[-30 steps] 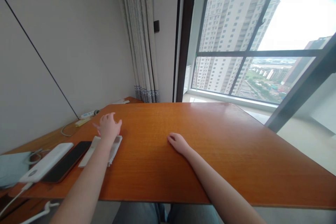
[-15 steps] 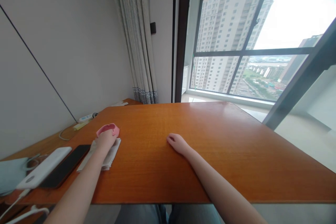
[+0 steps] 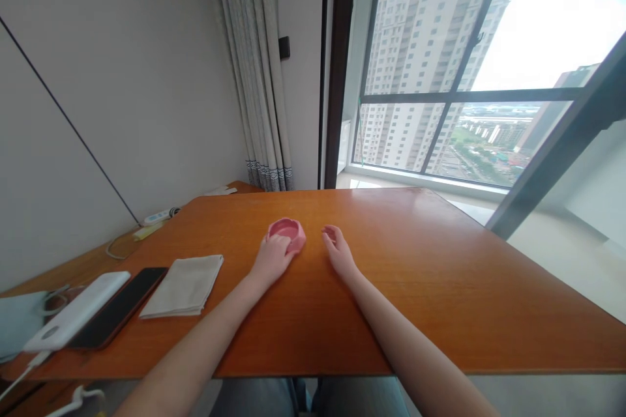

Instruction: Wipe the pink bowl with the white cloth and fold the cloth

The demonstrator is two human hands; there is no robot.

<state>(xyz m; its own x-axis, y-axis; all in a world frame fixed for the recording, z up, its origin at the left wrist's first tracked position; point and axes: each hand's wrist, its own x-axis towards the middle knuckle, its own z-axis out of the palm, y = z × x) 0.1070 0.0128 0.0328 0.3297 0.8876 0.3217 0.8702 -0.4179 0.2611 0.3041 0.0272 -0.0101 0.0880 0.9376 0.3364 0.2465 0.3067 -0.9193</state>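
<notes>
In the head view, my left hand (image 3: 272, 257) is closed on the near rim of a small pink dish (image 3: 287, 229). The dish has a thick, angular wall and a shallow hollow. My fingers hide its near-left side; whether its base touches the table I cannot tell. A short gap to the right, my right hand (image 3: 337, 251) holds nothing, its fingers loosely bent and thumb apart. A folded pale cloth (image 3: 184, 285) lies flat to the left of my left forearm.
Left of the cloth lie a dark phone (image 3: 120, 307) and a white power bank (image 3: 78, 310) with a cable plugged in. A power strip (image 3: 159, 217) sits by the wall. The wooden table (image 3: 430, 287) has its near edge at my lap.
My left hand has carried the pink dish rightward from beside the cloth to the table's middle, uncovering the cloth. My right hand has moved slightly forward, its fingers loosening.
</notes>
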